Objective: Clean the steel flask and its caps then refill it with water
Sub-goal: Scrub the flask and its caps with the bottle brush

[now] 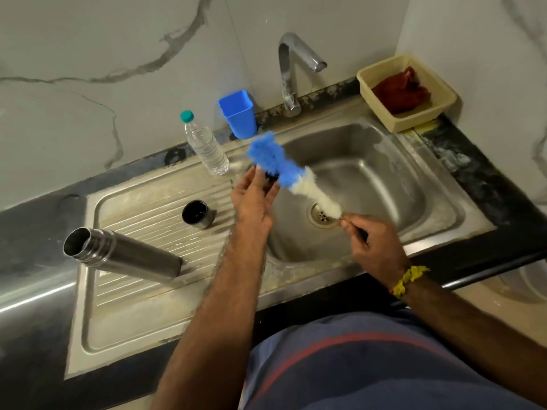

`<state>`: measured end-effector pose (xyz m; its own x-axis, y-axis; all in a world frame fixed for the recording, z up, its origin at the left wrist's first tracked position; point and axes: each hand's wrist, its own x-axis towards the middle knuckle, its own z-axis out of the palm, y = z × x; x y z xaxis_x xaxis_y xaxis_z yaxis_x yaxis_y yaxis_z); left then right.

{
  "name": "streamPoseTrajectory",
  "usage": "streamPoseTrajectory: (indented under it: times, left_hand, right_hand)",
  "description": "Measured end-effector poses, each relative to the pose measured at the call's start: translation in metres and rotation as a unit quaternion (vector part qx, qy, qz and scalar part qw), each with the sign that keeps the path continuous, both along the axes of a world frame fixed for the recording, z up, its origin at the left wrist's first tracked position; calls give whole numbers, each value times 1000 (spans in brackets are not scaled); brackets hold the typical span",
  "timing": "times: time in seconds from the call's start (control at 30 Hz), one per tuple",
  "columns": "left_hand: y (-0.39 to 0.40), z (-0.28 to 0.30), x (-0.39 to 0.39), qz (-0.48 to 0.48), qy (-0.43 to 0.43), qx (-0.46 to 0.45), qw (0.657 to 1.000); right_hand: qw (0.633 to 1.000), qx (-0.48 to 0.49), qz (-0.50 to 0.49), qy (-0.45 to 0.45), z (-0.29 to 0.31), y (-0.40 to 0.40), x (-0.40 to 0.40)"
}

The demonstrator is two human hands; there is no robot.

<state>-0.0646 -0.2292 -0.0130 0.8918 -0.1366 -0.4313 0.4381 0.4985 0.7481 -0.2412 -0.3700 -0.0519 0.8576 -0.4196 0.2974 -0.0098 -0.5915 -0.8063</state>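
I judge the cap-cleaning step is in hand. My left hand (254,199) pinches a small dark cap (270,176) at the fingertips, above the seam between the draining board and the sink basin (384,184). My right hand (374,244) has its grip narrow around the thin handle of a bottle brush (291,176), whose blue-and-white fluffy head lies against the cap.

The steel flask (118,251) lies on its side on the ribbed draining board (142,202), near the desk's front-left part, mouth open toward the left. It is a smooth brushed-metal cylinder with ringed threads at the neck. A second cap (197,214), cup-shaped with steel wall and dark lining, stands open-side up on the board, well apart from the flask.

Next, I expect the brush needs working around the held cap, then a rinse; the tap (291,69) at the desk's back edge shows no water running. A clear plastic water bottle (205,146) and a blue plastic cup (238,115) stand by the back edge.
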Motion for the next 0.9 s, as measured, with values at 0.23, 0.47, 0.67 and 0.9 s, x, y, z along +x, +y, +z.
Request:
streamPoseTrajectory:
  times: [0.23, 0.47, 0.67, 0.9]
  left_hand:
    - [7, -18, -1, -10, -126, 109, 986]
    - [13, -19, -14, -16, -241, 399, 885]
    - [27, -19, -9, -5, -240, 461, 854]
    - [47, -31, -16, -17, -224, 491, 842]
  right_hand:
    - [997, 66, 17, 43, -7, -2, -6]
    - [997, -56, 38, 36, -6, 3, 0]
    - [995, -78, 37, 45, -12, -4, -3]
    - [995, -31, -4, 97, -17, -17, -3]
